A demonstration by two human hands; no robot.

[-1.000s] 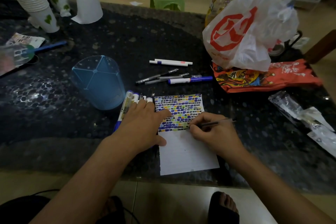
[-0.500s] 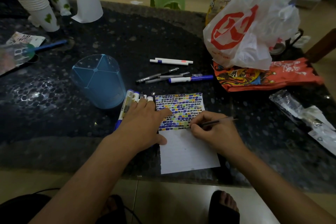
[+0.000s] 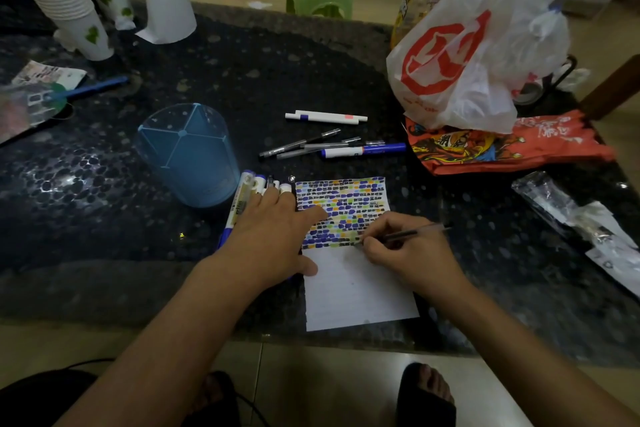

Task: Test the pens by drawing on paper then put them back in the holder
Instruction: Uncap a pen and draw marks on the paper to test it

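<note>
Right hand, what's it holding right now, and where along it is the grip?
The right hand pinches a slim dark pen near its writing end, tip on the paper; the rest of the barrel sticks out to the right.

A single wide-angle view from the person's head looks forward and steeply down, close over the near edge of the desk [image 3: 104, 218]. Stools on the floor show toward 12 o'clock, feet toward 6 o'clock.
</note>
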